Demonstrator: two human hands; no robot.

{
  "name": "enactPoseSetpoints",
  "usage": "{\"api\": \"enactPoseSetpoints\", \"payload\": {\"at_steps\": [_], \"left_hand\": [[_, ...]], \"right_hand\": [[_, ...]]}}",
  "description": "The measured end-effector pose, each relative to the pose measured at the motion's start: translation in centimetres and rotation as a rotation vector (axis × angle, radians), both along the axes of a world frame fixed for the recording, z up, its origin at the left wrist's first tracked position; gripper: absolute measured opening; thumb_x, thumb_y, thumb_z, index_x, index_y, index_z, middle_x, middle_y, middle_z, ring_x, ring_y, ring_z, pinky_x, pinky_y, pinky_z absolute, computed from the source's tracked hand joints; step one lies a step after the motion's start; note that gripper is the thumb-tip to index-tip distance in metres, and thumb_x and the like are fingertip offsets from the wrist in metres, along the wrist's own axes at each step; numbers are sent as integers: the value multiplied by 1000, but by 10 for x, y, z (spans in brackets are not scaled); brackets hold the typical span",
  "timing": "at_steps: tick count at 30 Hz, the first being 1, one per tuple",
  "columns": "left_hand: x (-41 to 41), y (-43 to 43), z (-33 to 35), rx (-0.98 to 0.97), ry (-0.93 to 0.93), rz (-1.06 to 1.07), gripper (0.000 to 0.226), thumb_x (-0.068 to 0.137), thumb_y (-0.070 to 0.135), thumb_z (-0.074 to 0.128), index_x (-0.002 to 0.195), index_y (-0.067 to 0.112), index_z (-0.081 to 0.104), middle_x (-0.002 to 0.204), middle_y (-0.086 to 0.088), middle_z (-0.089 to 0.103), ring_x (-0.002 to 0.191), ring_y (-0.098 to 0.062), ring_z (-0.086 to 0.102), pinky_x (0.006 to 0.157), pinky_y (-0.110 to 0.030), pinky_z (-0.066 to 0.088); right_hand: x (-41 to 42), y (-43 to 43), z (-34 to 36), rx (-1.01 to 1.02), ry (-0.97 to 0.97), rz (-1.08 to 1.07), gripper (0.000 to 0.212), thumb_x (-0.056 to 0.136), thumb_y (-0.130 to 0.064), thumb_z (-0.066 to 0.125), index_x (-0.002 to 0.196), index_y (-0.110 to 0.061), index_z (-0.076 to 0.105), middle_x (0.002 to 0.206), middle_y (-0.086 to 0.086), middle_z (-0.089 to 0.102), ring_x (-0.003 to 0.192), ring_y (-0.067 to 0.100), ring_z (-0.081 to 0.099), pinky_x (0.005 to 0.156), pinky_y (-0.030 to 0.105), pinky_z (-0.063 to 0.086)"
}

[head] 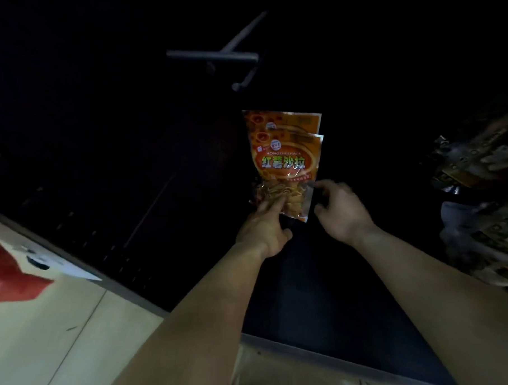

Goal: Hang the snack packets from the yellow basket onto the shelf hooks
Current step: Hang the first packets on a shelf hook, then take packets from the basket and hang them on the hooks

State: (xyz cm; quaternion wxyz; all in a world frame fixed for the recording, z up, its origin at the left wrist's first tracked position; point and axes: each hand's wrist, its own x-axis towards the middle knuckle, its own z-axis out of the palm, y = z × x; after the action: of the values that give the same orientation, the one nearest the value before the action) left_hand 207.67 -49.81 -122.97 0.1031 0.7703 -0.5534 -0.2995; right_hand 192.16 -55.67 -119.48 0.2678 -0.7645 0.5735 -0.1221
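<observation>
Against dark shelf, upright packets [283,161] (overlapping), hands [264,227] touching

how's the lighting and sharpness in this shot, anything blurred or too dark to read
Head view: very dark, the shelf back nearly black; the orange snack packets are the one well-lit thing, print readable; the right hand is motion-blurred, the left hand sharper; packets at the right edge are dim and smeared; wide-angle bending at the borders.

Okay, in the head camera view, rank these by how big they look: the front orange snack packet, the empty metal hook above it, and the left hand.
1. Front orange snack packet, clearly largest.
2. and 3. Empty metal hook and left hand look alike in extent; the hook is long but thin, and the hand sits nearer the camera, so I won't rank them.
</observation>
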Motion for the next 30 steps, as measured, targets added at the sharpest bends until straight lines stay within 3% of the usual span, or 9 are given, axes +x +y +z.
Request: {"api": "enactPoseSetpoints", "payload": {"at_steps": [3, 7, 12, 17, 21, 24, 30], "left_hand": [[4, -2, -5, 30, -24, -34, 85, 95, 34, 61, 157, 41, 2, 166, 14, -5, 151, -25, 17, 118, -43, 32], [14, -10, -6, 48, 5, -38, 88, 95, 32, 62, 158, 37, 0, 166, 13, -10, 153, -24, 8, 123, -40, 22], [14, -8, 0, 47, 9, -52, 87, 95, 33, 63, 158, 38, 1, 167, 10, -7, 153, -23, 8, 123, -37, 21], [8, 32, 28, 27, 34, -43, 78, 96, 36, 62, 158, 36, 15, 167, 7, 10, 150, -20, 21, 118, -32, 28], [0, 88, 68, 34, -26, -45, 76, 96, 40, 59, 158, 28, 17, 165, -1, 19, 149, -22, 27, 119, -34, 28], [-10, 138, 101, 25, -85, -60, 73, 94, 42, 59, 157, 25, 25, 162, -6, 28, 146, -23, 33, 118, -35, 30], [-44, 266, 143, -51, -105, -38, 45, 90, 37, 63, 133, 25, 54, 129, 2, 53, 122, -20, 55, 104, -33, 43]], "right_hand": [[6, -4, -10, 144, 9, 137, 69, 100, -8, 44, 158, -33, 17, 161, 7, 26, 141, 25, 37, 110, 29, 37], [23, -18, -10, 191, -13, 187, 74, 98, -1, 37, 160, -27, 6, 167, 1, 8, 152, 19, 15, 121, 24, 13], [21, -17, -14, 183, 48, 199, 81, 97, -6, 43, 159, -35, -1, 168, -2, -2, 154, 21, 7, 125, 38, 13], [-10, 18, 7, 168, 65, 124, 71, 99, -17, 49, 160, -26, 12, 166, 4, 13, 149, 25, 24, 120, 35, 27], [-43, 64, 41, 199, 34, 97, 64, 98, -10, 45, 157, -24, 23, 159, 9, 24, 141, 28, 37, 113, 33, 36], [-71, 116, 66, 192, 14, 89, 57, 99, -17, 49, 153, -22, 33, 152, 9, 31, 133, 27, 46, 106, 29, 39], [-122, 241, 100, 192, 0, 85, 46, 95, -23, 54, 141, -24, 48, 138, 4, 43, 111, 27, 60, 100, 42, 48]]}}
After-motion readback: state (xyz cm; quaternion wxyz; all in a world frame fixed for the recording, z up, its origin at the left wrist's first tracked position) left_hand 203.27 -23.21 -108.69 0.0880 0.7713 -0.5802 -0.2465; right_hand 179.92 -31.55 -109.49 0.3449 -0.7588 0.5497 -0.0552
